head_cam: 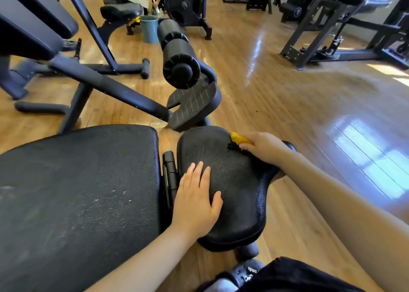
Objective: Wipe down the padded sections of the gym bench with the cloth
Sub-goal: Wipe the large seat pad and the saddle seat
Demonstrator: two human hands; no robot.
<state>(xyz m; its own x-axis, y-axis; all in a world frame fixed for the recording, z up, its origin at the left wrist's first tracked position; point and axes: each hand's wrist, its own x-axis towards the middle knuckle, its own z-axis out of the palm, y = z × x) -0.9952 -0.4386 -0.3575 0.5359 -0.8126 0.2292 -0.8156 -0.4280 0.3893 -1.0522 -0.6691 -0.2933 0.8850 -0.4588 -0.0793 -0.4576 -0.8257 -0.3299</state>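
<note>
Wide black back pad (77, 192) at left, smaller seat pad (234, 181) beside it, left hand (197, 203) flat on the seat pad with fingers straight, right hand (263, 148) with its grip curled round a yellow cloth (240, 138) at the seat pad's far edge

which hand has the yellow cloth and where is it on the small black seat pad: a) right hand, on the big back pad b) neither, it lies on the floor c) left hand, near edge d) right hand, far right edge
d: the right hand grips the yellow cloth at the far right edge of the small black textured seat pad, while the left hand rests flat on that pad.
</note>
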